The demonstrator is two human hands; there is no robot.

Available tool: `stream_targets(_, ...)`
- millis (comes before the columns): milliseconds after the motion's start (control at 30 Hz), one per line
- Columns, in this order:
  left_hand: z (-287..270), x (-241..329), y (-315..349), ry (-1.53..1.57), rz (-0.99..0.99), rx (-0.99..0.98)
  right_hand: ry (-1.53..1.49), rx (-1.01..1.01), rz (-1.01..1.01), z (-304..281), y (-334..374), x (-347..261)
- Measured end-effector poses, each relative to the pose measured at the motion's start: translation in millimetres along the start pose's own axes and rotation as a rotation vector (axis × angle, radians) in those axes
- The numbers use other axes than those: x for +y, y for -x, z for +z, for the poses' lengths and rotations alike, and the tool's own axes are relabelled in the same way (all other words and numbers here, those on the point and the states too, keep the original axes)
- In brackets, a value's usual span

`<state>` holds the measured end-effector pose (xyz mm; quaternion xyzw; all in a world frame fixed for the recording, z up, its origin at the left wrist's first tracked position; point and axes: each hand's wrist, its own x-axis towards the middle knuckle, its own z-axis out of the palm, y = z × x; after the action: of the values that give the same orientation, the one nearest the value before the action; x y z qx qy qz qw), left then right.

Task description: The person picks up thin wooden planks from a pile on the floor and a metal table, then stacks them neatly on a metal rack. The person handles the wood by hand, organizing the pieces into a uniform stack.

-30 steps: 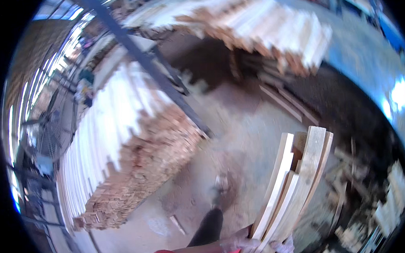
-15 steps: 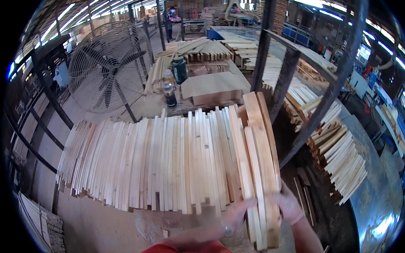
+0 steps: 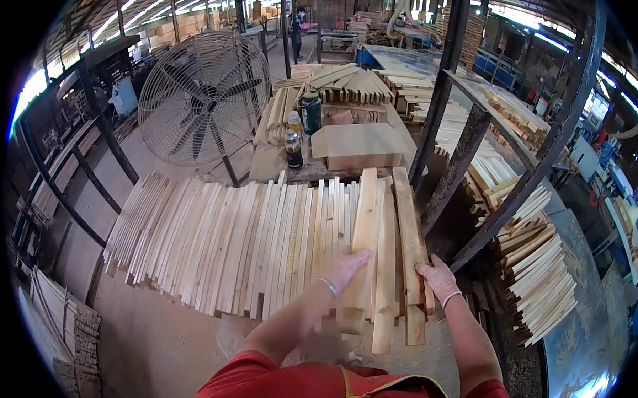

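Pale wooden slats (image 3: 214,246) lie fanned across the surface, and the bundle carried upright half a second ago now lies flat at their right end. Left hand (image 3: 343,270) presses it with flat, released fingers; right hand (image 3: 436,281) grips the outermost slat (image 3: 408,238).

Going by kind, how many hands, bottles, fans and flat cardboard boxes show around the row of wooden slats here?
Gloved hands on the slats: 2 (left hand, right hand)
Bottles on the table behind: 3 (dark bottle, yellow-capped bottle, green canister)
Round wire-caged pedestal fan: 1
Flat brown cardboard box: 1
Total: 7
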<state>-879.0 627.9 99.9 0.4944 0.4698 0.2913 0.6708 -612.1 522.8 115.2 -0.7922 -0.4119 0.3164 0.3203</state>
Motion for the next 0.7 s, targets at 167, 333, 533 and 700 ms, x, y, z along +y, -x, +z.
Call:
stream_targets(167,-44,13,13,-0.003,0.198,0.01,-0.03,0.141,-0.143,5,-37,61)
stream_targets(333,-123,8,26,-0.153,0.279,0.227,-0.349,-0.102,-0.23,11,3,-58)
stream_targets(533,-145,19,25,-0.817,0.208,0.433,-0.4,-0.321,-0.282,169,5,-83)
stream_targets(700,-119,18,47,-0.991,0.174,0.309,0.495,-0.82,-0.342,207,38,-142)
